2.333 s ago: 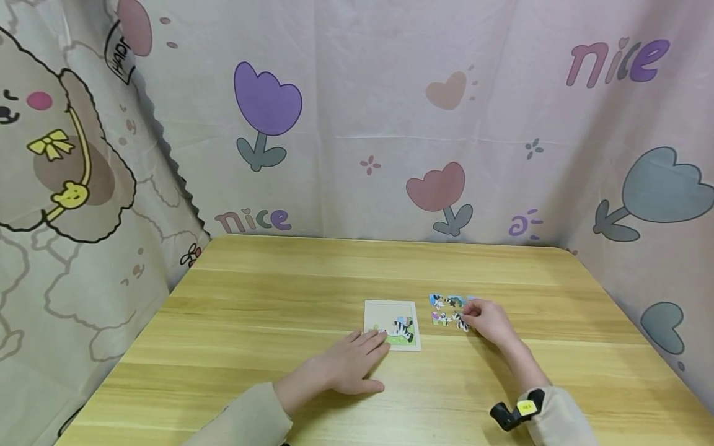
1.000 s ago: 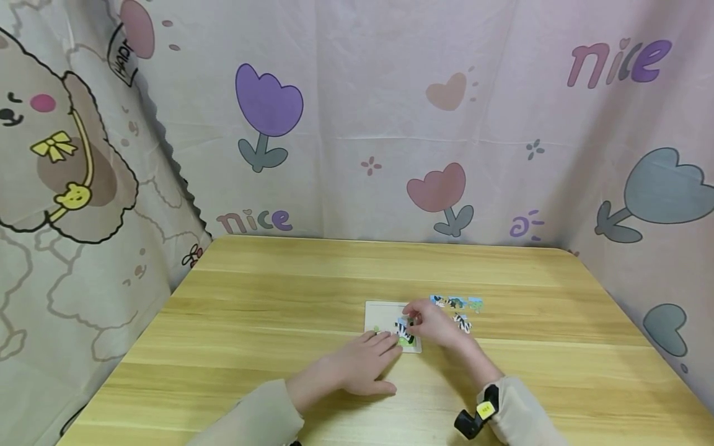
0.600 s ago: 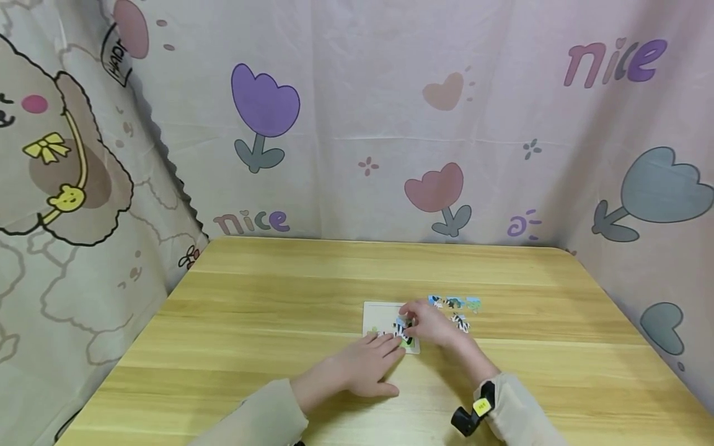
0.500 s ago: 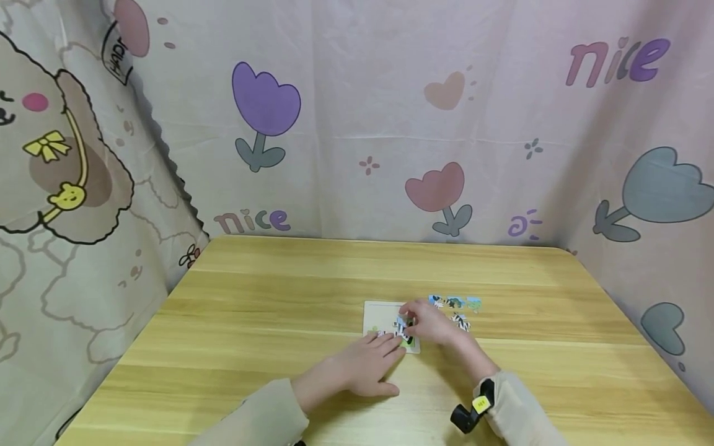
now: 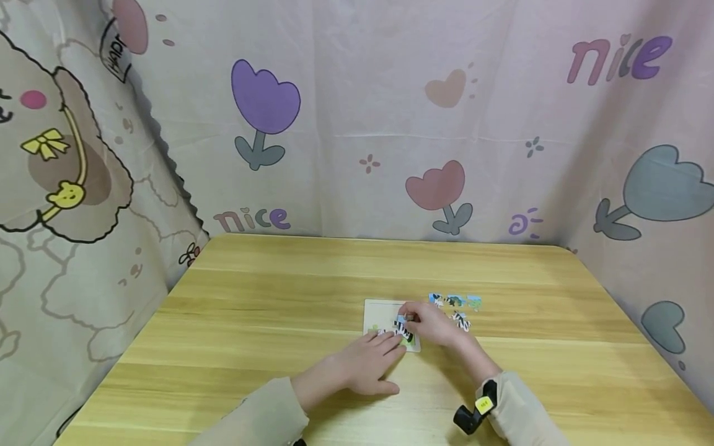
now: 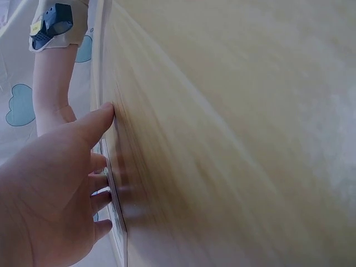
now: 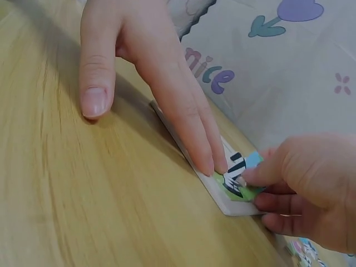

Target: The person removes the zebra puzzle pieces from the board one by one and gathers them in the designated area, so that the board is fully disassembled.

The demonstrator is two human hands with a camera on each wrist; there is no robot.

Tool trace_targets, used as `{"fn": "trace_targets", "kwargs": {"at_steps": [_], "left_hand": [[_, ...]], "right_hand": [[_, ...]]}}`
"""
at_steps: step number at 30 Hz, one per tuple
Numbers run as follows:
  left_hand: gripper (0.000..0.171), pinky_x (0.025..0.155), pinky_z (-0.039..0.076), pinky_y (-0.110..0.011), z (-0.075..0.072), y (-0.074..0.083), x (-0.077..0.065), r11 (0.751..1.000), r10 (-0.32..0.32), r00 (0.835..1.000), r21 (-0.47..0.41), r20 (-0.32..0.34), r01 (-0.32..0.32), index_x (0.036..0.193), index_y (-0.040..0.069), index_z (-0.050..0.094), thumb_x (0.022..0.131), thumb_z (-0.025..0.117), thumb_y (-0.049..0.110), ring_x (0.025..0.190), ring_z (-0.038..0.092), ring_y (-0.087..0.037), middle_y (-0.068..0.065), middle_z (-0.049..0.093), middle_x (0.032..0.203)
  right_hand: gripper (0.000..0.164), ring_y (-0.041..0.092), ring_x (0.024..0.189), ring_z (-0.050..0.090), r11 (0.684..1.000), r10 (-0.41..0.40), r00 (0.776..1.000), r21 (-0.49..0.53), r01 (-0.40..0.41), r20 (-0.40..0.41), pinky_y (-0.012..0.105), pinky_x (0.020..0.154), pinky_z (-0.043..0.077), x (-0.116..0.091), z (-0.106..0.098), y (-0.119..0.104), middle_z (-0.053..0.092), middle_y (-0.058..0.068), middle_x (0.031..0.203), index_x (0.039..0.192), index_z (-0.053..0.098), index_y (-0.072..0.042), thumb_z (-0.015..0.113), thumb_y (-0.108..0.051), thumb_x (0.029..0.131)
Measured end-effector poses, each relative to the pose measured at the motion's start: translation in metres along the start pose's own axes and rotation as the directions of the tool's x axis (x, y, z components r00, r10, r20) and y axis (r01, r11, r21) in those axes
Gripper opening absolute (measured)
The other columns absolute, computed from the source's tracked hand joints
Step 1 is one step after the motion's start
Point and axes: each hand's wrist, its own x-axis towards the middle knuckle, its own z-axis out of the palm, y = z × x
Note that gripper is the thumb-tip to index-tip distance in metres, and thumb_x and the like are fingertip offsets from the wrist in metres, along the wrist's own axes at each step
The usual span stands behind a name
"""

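A white square puzzle tray (image 5: 382, 310) lies on the table, with zebra-patterned pieces and green ground in its lower part. My left hand (image 5: 365, 367) rests with straight fingers over the tray's near edge, thumb spread to the side on the wood. At the tray's right side, my right hand (image 5: 434, 323) has its fingers curled in. The right wrist view shows its thumb and fingers pinching a zebra puzzle piece (image 7: 236, 169) with a blue corner, at the tray's rim (image 7: 233, 210). The left fingertips touch right beside that piece. Part of the tray is hidden beneath both hands.
Right of the tray lie several loose puzzle pieces: a row with a blue-and-green piece (image 5: 455, 301) and a green piece (image 5: 474, 302), and nearer a zebra-striped piece (image 5: 461, 321). The wooden table (image 5: 268, 297) runs back to a printed curtain (image 5: 357, 74).
My right hand has moved left from the loose pieces to the tray's right side and stays there, with small shifts of the zebra piece. My left hand has slid slightly right along the tray.
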Motion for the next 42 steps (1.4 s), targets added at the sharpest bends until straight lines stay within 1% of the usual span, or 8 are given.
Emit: {"fn": "trace_targets", "kwargs": {"at_steps": [7, 12, 16, 20, 24, 32, 37, 42], "left_hand": [[0.072, 0.110, 0.024, -0.039, -0.001, -0.001, -0.001, 1.000, -0.001, 1.000, 0.010, -0.007, 0.002, 0.144, 0.011, 0.034, 0.091, 0.036, 0.060, 0.137, 0.025, -0.022, -0.008, 0.027, 0.150], [0.072, 0.110, 0.024, -0.040, -0.002, -0.001, -0.001, 1.000, 0.000, 1.000, -0.005, -0.008, 0.000, 0.144, 0.011, 0.034, 0.091, 0.036, 0.060, 0.136, 0.025, -0.022, -0.009, 0.027, 0.150], [0.072, 0.110, 0.023, -0.040, -0.001, -0.001, -0.001, 1.000, 0.000, 1.000, -0.015, -0.001, 0.000, 0.144, 0.010, 0.032, 0.092, 0.036, 0.059, 0.137, 0.024, -0.023, -0.009, 0.026, 0.150], [0.073, 0.110, 0.023, -0.040, -0.001, -0.001, -0.001, 1.000, -0.003, 1.000, -0.019, 0.009, 0.004, 0.145, 0.010, 0.031, 0.092, 0.035, 0.060, 0.137, 0.023, -0.023, -0.009, 0.025, 0.151], [0.073, 0.110, 0.023, -0.040, 0.000, 0.000, -0.001, 1.000, -0.002, 1.000, -0.016, 0.008, 0.002, 0.145, 0.010, 0.031, 0.092, 0.035, 0.060, 0.137, 0.024, -0.023, -0.010, 0.025, 0.150], [0.072, 0.110, 0.023, -0.040, 0.000, 0.000, -0.003, 1.000, -0.005, 1.000, -0.024, -0.004, 0.005, 0.145, 0.010, 0.031, 0.092, 0.037, 0.059, 0.137, 0.024, -0.023, -0.010, 0.025, 0.150], [0.072, 0.110, 0.023, -0.040, -0.001, 0.001, -0.003, 1.000, -0.008, 1.000, -0.022, -0.008, 0.008, 0.144, 0.010, 0.032, 0.092, 0.037, 0.058, 0.137, 0.025, -0.023, -0.009, 0.026, 0.150], [0.072, 0.110, 0.023, -0.039, -0.002, 0.001, -0.004, 1.000, -0.010, 1.000, -0.017, 0.002, 0.010, 0.145, 0.010, 0.032, 0.092, 0.036, 0.059, 0.137, 0.024, -0.022, -0.009, 0.025, 0.150]], "right_hand": [[0.021, 0.010, 0.066, 0.050, 1.000, -0.006, 1.000, 0.022, 0.006, -0.013, 0.025, 0.059, 0.045, -0.001, -0.002, 0.002, 0.055, -0.004, 0.074, 0.110, 0.061, -0.006, 0.058, -0.006, 0.089], [0.022, 0.010, 0.064, 0.049, 0.999, 0.000, 0.996, 0.045, 0.004, -0.088, 0.024, 0.054, 0.044, -0.002, -0.006, 0.007, 0.055, -0.003, 0.072, 0.109, 0.062, -0.003, 0.061, -0.006, 0.088], [0.021, 0.011, 0.068, 0.050, 0.996, 0.048, 0.988, 0.082, -0.036, -0.149, 0.024, 0.056, 0.044, -0.007, -0.014, 0.014, 0.056, -0.003, 0.075, 0.107, 0.063, -0.004, 0.064, -0.007, 0.086], [0.025, 0.013, 0.066, 0.051, 0.984, 0.087, 0.980, 0.167, -0.057, -0.180, 0.023, 0.055, 0.045, -0.017, -0.025, 0.024, 0.056, 0.001, 0.075, 0.108, 0.061, 0.001, 0.064, -0.006, 0.085], [0.028, 0.013, 0.062, 0.048, 0.974, 0.137, 0.966, 0.208, -0.091, -0.219, 0.022, 0.050, 0.043, -0.030, -0.037, 0.037, 0.054, 0.003, 0.073, 0.110, 0.060, 0.005, 0.065, -0.005, 0.084], [0.031, 0.010, 0.060, 0.046, 0.954, 0.264, 0.917, 0.220, -0.203, -0.298, 0.022, 0.049, 0.039, -0.058, -0.059, 0.061, 0.056, 0.004, 0.072, 0.110, 0.060, 0.003, 0.068, -0.009, 0.082], [0.031, 0.008, 0.063, 0.047, 0.949, 0.287, 0.910, 0.218, -0.228, -0.300, 0.022, 0.051, 0.041, -0.074, -0.070, 0.074, 0.058, 0.006, 0.078, 0.109, 0.060, 0.005, 0.068, -0.010, 0.083], [0.026, 0.010, 0.061, 0.045, 0.944, 0.306, 0.920, 0.205, -0.259, -0.246, 0.023, 0.052, 0.041, -0.085, -0.075, 0.087, 0.052, 0.004, 0.074, 0.106, 0.062, 0.006, 0.065, -0.008, 0.085]]}}
